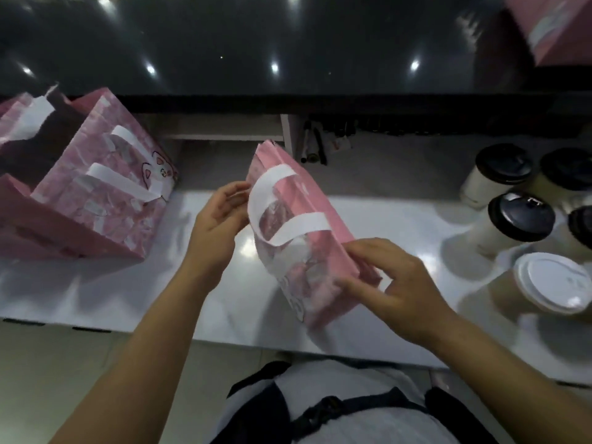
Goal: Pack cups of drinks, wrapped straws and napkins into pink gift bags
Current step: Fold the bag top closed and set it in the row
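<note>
White surface (96, 283) under a dark raised counter (288, 43): opened pink bags (96, 200) on the left, lidded cups (519, 219) on the right. Between them is a folded pink gift bag (307, 190). The right hand (397, 283) fingers pinch its near edge. The left hand (217, 219) fingers curl loosely beside its white handle (256, 206), grip unclear.

Centre is blocked: folded bag (298, 238) stands tilted on the white counter (128, 283) with the left hand (217, 219) and right hand (397, 283) on it. Left side is walled by the open pink bags (96, 193), handles flopped over the mouths. Bare counter lane between those bags and the folded bag, widening toward the near edge. Right: cluster of lidded cups (520, 216), packed close, no lane through them; narrow bare strip between cups and folded bag. Far side is closed by the dark raised ledge (288, 59); only a low recess under it, with pens (315, 145) lying there.
</note>
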`<state>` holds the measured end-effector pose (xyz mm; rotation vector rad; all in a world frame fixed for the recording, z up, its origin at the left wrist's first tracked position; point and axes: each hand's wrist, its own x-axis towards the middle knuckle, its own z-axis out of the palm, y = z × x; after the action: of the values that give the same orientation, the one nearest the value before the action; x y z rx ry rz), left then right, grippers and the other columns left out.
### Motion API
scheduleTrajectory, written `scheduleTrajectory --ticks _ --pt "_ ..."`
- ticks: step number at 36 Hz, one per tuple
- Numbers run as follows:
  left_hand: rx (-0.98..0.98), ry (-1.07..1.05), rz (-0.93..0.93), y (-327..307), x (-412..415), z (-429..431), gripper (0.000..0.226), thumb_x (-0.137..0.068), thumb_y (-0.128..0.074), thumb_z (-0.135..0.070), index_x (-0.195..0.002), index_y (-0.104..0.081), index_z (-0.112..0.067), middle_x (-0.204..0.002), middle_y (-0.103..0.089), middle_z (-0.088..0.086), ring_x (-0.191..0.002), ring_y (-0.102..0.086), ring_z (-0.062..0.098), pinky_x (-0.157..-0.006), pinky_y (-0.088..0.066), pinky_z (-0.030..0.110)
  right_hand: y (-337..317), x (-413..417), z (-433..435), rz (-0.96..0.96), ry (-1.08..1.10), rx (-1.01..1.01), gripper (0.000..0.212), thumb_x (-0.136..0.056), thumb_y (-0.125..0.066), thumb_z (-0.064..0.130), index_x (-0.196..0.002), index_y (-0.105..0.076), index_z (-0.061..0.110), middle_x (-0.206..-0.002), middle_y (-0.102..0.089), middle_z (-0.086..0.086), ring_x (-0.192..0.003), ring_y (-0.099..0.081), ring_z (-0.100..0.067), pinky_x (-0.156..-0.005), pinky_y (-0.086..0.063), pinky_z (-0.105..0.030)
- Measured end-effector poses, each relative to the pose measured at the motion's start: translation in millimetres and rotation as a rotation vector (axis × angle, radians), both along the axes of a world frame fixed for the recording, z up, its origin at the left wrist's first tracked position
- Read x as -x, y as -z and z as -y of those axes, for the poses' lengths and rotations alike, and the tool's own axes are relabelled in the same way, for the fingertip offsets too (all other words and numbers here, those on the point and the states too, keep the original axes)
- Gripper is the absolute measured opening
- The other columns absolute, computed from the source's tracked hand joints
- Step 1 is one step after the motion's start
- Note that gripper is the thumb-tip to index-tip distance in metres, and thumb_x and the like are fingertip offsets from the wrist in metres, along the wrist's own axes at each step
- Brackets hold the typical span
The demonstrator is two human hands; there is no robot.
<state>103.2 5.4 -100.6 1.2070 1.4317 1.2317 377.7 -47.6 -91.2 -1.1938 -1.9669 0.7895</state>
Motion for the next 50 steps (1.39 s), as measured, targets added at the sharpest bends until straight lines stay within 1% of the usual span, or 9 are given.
scheduleTrajectory --ticks 4,7,12,21,23,25,30,36,50 --pt "0.006 -0.051 0.144 17.2 3.6 14.8 0.043 -0.094 -0.057 0.000 -0.118 -0.069 -0.033 -0.120 -0.072 -0.001 -0.110 -0.068 0.021 -0.086 -0.058 0.030 18.9 18.9 21.0 -0.012 -0.071 0.213 0.078 -0.077 -0.075 0.051 -0.146 -0.037 0.046 -0.147 -0.037 0.028 -0.139 -0.036 -0.003 -0.112 -0.035 -0.028" --pt "0.092 -0.177 0.126 38.1 4.9 32.6 0.061 -0.092 -0.046 0.015 -0.114 -0.066 -0.038 -0.125 -0.068 -0.004 -0.119 -0.063 0.014 -0.102 -0.053 0.039 40.8 29.4 35.7 -0.036 0.031 0.307 0.088 -0.080 -0.072 0.020 -0.147 -0.026 0.054 -0.150 -0.031 0.028 -0.139 -0.035 -0.001 -0.112 -0.040 -0.036" --pt "0.239 -0.040 0.082 54.3 17.6 59.6 0.072 -0.092 -0.039 0.021 -0.120 -0.056 -0.044 -0.136 -0.058 -0.006 -0.128 -0.056 0.016 -0.104 -0.051 0.042 67.0 44.2 57.6 -0.066 0.265 0.356 0.082 -0.089 -0.069 0.011 -0.143 -0.030 0.058 -0.139 -0.041 0.033 -0.128 -0.045 0.008 -0.103 -0.046 -0.018" --pt "0.184 0.615 -0.116 64.7 41.1 94.2 0.109 -0.080 -0.080 -0.040 -0.145 0.003 -0.067 -0.145 -0.013 -0.053 -0.130 -0.026 -0.029 -0.094 -0.035 -0.002 87.2 86.2 69.3 -0.060 0.399 0.393 0.062 -0.101 -0.041 0.026 -0.157 -0.015 0.032 -0.159 -0.029 0.013 -0.142 -0.032 -0.001 -0.119 -0.031 -0.037" --pt "0.118 0.581 -0.083 65.7 34.1 94.6 0.104 -0.087 -0.077 -0.027 -0.148 0.001 -0.061 -0.144 -0.018 -0.053 -0.131 -0.030 -0.026 -0.094 -0.035 -0.003 89.1 97.3 73.7 -0.101 0.460 0.331 0.061 -0.101 -0.031 0.046 -0.158 -0.017 0.028 -0.158 -0.031 0.012 -0.143 -0.033 -0.003 -0.117 -0.032 -0.034" --pt "0.072 0.506 -0.062 64.9 30.6 91.1 0.092 -0.092 -0.068 -0.029 -0.150 -0.002 -0.055 -0.146 -0.021 -0.050 -0.133 -0.032 -0.022 -0.098 -0.037 0.002 92.2 104.8 77.0 -0.118 0.498 0.273 0.057 -0.102 -0.032 0.032 -0.157 -0.020 0.022 -0.158 -0.033 0.006 -0.144 -0.035 -0.011 -0.116 -0.034 -0.042" --pt "-0.040 0.444 -0.223 78.5 35.9 80.1 0.077 -0.098 -0.052 -0.045 -0.157 -0.003 -0.043 -0.165 -0.010 -0.020 -0.152 -0.015 0.005 -0.119 -0.032 0.051 88.9 118.5 79.4 -0.130 0.591 0.231 0.058 -0.099 -0.032 0.013 -0.156 -0.025 0.017 -0.156 -0.038 0.002 -0.143 -0.037 -0.012 -0.114 -0.037 -0.049" --pt "-0.151 0.534 -0.221 72.6 26.5 75.1 0.057 -0.104 -0.032 -0.045 -0.155 -0.007 -0.053 -0.165 -0.003 -0.025 -0.154 0.000 0.003 -0.115 -0.009 0.005 72.5 126.7 79.8 -0.212 0.669 0.156 0.054 -0.102 -0.037 0.016 -0.154 -0.030 0.024 -0.155 -0.039 0.005 -0.142 -0.038 -0.011 -0.113 -0.039 -0.049" --pt "-0.276 0.504 -0.105 2.3 -4.8 48.7 0.053 -0.101 -0.026 -0.054 -0.149 -0.007 -0.064 -0.166 -0.003 -0.023 -0.153 -0.005 0.002 -0.124 -0.016 0.029 1.3 96.9 35.1 -0.221 0.545 -0.272 0.049 -0.107 -0.029 0.033 -0.155 -0.023 0.034 -0.160 -0.031 0.000 -0.148 -0.028 -0.029 -0.114 -0.031 -0.061"
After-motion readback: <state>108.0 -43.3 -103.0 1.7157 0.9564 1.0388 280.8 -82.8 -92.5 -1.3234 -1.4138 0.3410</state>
